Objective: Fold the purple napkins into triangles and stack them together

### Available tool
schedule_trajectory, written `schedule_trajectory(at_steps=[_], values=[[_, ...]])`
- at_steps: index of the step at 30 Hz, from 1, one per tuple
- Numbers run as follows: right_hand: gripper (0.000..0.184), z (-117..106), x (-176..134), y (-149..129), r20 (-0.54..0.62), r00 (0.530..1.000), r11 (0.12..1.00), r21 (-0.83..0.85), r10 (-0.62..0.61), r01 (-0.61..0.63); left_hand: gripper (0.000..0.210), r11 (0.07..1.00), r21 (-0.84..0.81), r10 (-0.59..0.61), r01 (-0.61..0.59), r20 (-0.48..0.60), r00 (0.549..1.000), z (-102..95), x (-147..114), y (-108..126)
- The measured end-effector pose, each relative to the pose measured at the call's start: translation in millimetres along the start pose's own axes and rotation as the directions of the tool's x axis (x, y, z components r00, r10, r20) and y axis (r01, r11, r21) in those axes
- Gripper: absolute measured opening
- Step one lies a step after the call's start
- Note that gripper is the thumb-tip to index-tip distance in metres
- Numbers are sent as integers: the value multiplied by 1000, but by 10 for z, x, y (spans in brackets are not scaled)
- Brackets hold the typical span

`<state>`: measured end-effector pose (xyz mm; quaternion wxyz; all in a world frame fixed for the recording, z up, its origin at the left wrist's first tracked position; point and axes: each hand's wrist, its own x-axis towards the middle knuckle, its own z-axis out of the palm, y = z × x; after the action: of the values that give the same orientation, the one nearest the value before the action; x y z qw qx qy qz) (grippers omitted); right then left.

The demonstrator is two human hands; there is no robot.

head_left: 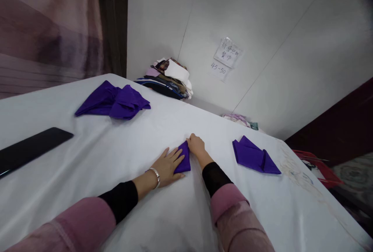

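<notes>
A folded purple napkin (184, 161) lies on the white-covered table under my hands. My left hand (167, 166), with a silver bracelet at the wrist, rests flat on it with the fingers spread. At the napkin's far right corner, my right hand (195, 145) is closed, pinching the edge. Part of the napkin is hidden beneath my left palm. To the right lies another folded purple napkin (255, 156), pointed at one end. Farther off on the left, a loosely crumpled purple cloth (113, 102) sits on the table.
A long black flat object (33, 147) lies at the left of the white tablecloth (140, 135). Piled clothes (170, 77) stand by the wall at the far edge. Handwritten paper signs (227, 53) hang on the wall. A red basket (326, 172) is beyond the right edge.
</notes>
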<state>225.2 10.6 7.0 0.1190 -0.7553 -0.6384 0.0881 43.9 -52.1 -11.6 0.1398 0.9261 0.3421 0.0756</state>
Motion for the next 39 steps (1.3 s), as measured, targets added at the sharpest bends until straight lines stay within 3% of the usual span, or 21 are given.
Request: schedule_trajectory(at_steps=[4, 7, 9, 10, 12, 14, 23, 34, 39], values=[[30, -92, -163, -1, -75, 997, 998, 42, -37, 40, 77, 1000, -6, -8, 8, 3, 1000, -16, 3, 16], [38, -78, -361, -94, -120, 940, 937, 107, -321, 333, 75, 1000, -5, 10, -10, -24, 1000, 13, 1, 0], [48, -29, -456, -161, -38, 863, 853, 133, -504, 504, 73, 1000, -1, 28, -28, -54, 998, 45, -2, -22], [53, -1, -480, -183, 38, 843, 838, 142, -536, 526, 73, 999, -1, 35, -35, -67, 997, 59, -4, -31], [60, 51, -480, -195, 175, 843, 860, 153, -508, 486, 72, 999, -4, 37, -37, -85, 996, 75, -6, -43], [62, 91, -444, -173, 236, 857, 888, 158, -458, 431, 71, 999, -4, 34, -35, -91, 995, 72, -5, -40], [61, 149, -398, -118, 238, 865, 897, 142, -442, 419, 78, 998, 63, 7, -3, -73, 997, 51, -91, 0], [68, 199, -383, -80, 229, 864, 894, 110, -448, 434, 77, 986, 105, -121, 128, -68, 990, 30, -902, -73], [69, 204, -384, -80, 234, 867, 897, 89, -441, 432, 72, 959, 115, -244, 259, -126, 961, 34, -1279, -119]])
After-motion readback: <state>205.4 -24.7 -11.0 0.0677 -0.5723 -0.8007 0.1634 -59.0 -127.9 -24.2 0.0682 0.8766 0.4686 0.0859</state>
